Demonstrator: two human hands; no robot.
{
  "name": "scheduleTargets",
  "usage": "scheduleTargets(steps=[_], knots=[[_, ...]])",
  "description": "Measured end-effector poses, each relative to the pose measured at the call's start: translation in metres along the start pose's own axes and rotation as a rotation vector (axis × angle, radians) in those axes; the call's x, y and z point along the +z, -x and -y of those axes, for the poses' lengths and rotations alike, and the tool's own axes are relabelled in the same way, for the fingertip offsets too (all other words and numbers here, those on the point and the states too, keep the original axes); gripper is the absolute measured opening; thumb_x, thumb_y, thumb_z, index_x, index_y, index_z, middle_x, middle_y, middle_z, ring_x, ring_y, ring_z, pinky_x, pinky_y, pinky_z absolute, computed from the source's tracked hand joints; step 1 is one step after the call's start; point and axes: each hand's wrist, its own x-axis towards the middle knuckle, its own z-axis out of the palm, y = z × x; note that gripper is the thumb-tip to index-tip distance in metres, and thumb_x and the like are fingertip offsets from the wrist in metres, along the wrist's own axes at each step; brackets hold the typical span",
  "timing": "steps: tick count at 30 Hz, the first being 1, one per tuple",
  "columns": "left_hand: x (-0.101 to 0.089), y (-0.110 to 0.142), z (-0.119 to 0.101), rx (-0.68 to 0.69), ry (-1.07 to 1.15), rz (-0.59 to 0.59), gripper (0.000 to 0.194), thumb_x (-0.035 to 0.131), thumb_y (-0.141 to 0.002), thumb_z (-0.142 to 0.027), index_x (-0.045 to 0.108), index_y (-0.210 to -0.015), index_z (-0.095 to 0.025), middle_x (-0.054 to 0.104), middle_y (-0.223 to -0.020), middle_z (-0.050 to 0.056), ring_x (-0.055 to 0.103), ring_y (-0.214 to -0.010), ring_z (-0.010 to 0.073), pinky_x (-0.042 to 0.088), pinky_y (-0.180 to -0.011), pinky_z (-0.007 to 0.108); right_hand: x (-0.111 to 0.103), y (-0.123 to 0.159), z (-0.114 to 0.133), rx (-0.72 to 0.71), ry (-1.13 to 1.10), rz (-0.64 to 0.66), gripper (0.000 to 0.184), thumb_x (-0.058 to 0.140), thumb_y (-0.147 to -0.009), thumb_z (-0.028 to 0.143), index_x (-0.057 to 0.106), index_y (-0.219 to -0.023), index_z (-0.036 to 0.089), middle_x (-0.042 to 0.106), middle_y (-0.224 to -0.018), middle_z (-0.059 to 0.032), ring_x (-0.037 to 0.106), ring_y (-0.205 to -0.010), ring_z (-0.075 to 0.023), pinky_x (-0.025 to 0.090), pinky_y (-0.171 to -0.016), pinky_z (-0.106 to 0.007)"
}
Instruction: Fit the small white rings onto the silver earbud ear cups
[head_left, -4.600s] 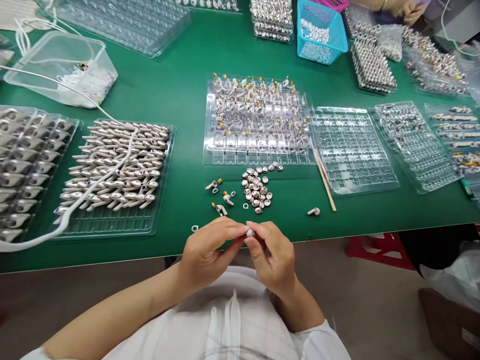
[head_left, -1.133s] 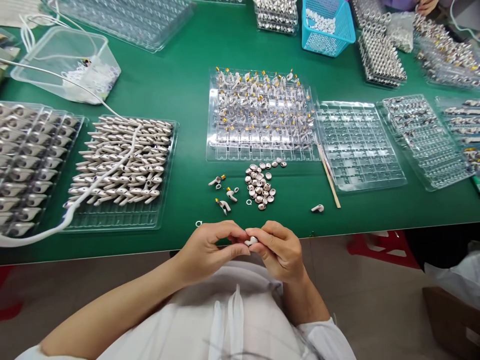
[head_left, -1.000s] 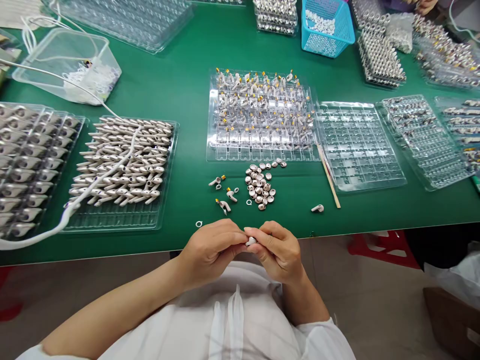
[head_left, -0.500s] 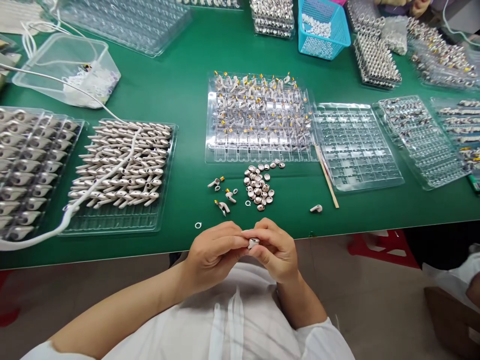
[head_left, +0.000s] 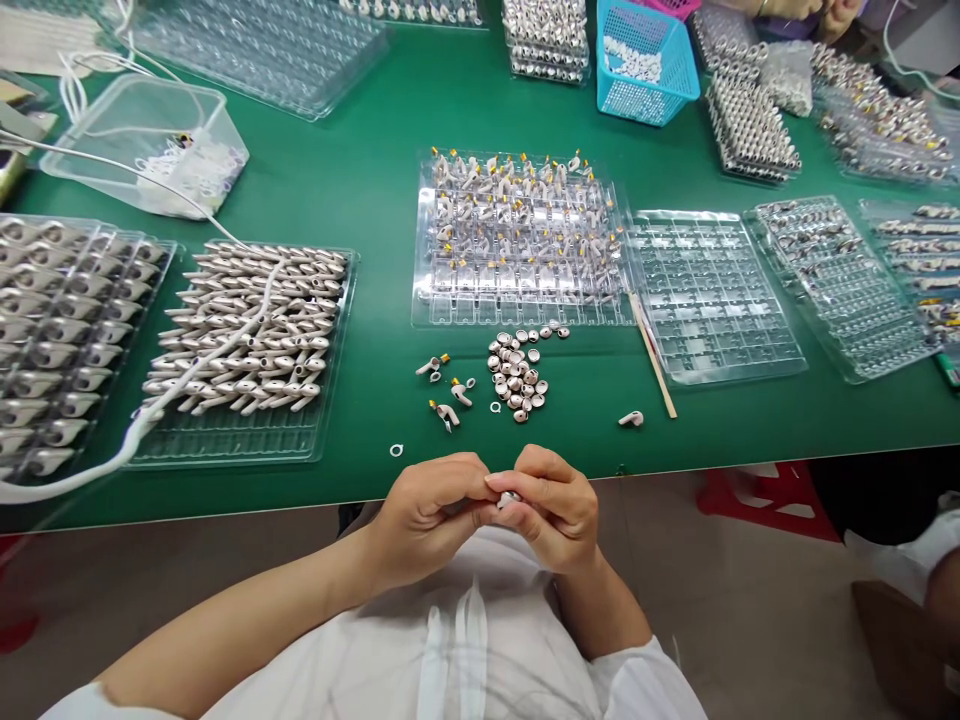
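Note:
Just off the table's near edge, my left hand (head_left: 437, 515) and my right hand (head_left: 553, 510) meet, pinching one small white earbud housing (head_left: 508, 498) between their fingertips. Most of the housing is covered by my fingers. On the green table beyond lies a loose pile of small oval earbud caps (head_left: 517, 375). Left of the pile are several earbud stems (head_left: 446, 413) with yellow-orange tabs, and a small white ring (head_left: 397, 450). A single earbud piece (head_left: 631, 419) lies to the right, near a thin wooden stick (head_left: 658, 365).
A clear tray (head_left: 517, 310) of tabbed earbud parts stands mid-table, with another clear tray (head_left: 720, 300) beside it. On the left, a white cable (head_left: 202, 370) crosses a tray of earbud shells (head_left: 247, 330). Farther back are a plastic tub (head_left: 90, 160) and a blue basket (head_left: 637, 105).
The earbud housing has turned between my fingertips, and my right fingers have shifted over it. Both hands sit slightly lower in the view. The things on the table have not been moved.

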Motion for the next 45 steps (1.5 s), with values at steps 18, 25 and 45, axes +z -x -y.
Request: scheduleTargets(steps=[18,25,45], knots=[[-0.016,-0.002,-0.007,-0.267,0.217,0.109,0.039,0.075,-0.081,-0.018,0.068,-0.120,-0.019,0.072,-0.088,0.004,0.068,-0.072,0.0134,0.060,-0.068,0.022,-0.004,0.001,0.007,-0.012,0.152,0.069,0.021,0.058,-0.096,0.032,0.072,-0.106,0.020,0.068,-0.079,-0.0051,0.061,-0.064,-0.0133,0.051,-0.056,-0.024],[-0.020,-0.009,-0.007,-0.269,0.301,0.227,0.042,0.080,-0.078,-0.024,0.069,-0.118,-0.014,0.077,-0.080,0.005,0.071,-0.069,0.0162,0.061,-0.066,0.024,-0.001,0.002,0.010,-0.003,0.151,0.052,0.020,0.056,-0.096,0.033,0.071,-0.096,0.019,0.069,-0.077,-0.0048,0.060,-0.060,-0.0127,0.050,-0.053,-0.024],[-0.010,-0.004,-0.005,-0.258,0.376,0.106,0.040,0.076,-0.078,-0.010,0.072,-0.117,-0.019,0.077,-0.082,0.004,0.071,-0.066,0.0145,0.062,-0.065,0.022,0.009,0.007,0.007,-0.044,0.192,-0.040,0.016,0.056,-0.094,0.027,0.070,-0.100,0.021,0.065,-0.070,-0.0044,0.062,-0.060,-0.0156,0.054,-0.054,-0.027]])
